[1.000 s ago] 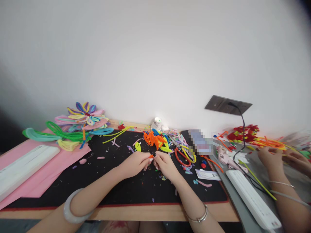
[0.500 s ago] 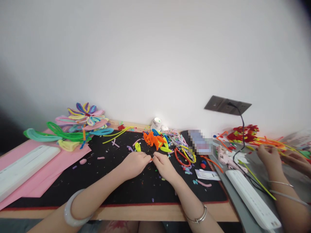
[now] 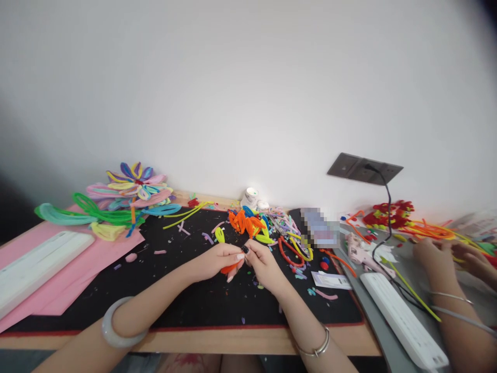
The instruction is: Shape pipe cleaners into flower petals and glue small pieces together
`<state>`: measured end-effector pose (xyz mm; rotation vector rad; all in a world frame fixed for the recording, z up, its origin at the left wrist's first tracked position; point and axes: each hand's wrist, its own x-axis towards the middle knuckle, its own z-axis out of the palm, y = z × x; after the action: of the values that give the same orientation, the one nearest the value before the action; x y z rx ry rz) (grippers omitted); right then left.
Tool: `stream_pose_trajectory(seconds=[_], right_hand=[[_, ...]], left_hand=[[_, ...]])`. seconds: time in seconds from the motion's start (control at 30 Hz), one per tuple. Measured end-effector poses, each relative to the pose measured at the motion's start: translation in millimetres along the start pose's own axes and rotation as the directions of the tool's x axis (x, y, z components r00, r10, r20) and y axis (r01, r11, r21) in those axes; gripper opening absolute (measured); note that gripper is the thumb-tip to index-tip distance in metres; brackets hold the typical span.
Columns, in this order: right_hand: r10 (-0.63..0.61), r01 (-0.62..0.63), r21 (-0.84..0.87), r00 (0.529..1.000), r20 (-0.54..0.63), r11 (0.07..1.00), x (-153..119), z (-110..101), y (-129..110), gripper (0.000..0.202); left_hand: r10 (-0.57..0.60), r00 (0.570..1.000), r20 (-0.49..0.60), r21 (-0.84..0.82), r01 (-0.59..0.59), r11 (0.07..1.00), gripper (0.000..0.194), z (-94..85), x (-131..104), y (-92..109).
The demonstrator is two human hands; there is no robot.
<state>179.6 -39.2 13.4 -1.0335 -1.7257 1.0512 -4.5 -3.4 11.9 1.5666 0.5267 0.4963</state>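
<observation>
My left hand (image 3: 219, 260) is closed on an orange fuzzy piece (image 3: 230, 268), which shows below its fingers over the black mat (image 3: 155, 295). Touching it at the fingertips, my right hand (image 3: 261, 262) is closed in a pinch; what lies between its fingers is too small to make out. Just beyond both hands are orange pipe-cleaner loops (image 3: 246, 223) and a yellow loop (image 3: 220, 235). A red loop (image 3: 289, 254) lies to the right of my right hand.
Pipe-cleaner flowers (image 3: 137, 186) and a white power strip (image 3: 42, 264) on pink sheets are at left. At right are a pink glue gun (image 3: 359, 251), a cable, another white strip (image 3: 402, 316) and another person's hands (image 3: 435, 259). A paper cup (image 3: 250, 197) stands by the wall.
My left hand has turned and its fingers have shifted, so more of the orange piece shows below them. My right hand has moved slightly. The other person's hands have shifted a little.
</observation>
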Motion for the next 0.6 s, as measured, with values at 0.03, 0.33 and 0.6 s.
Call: stream_pose_trajectory(seconds=[0.03,0.33,0.6], right_hand=[[-0.017,0.017,0.014,1.000,-0.008,1.000,-0.1,0.8,1.0,0.035],[0.204,-0.194,0.186,0.978,-0.037,0.963,4.4,3.4,12.3,0.042],[0.331,-0.323,0.226,0.943,0.002,0.919,7.1,2.8,20.3,0.032]], left_hand=[[-0.019,1.000,0.013,-0.104,0.020,0.994,0.049,0.8,1.1,-1.1],[0.286,0.955,-0.080,0.765,-0.125,0.632,0.040,-1.8,-3.1,3.7],[0.425,0.899,0.111,0.992,-0.128,0.012,0.029,-2.1,-0.3,-9.3]])
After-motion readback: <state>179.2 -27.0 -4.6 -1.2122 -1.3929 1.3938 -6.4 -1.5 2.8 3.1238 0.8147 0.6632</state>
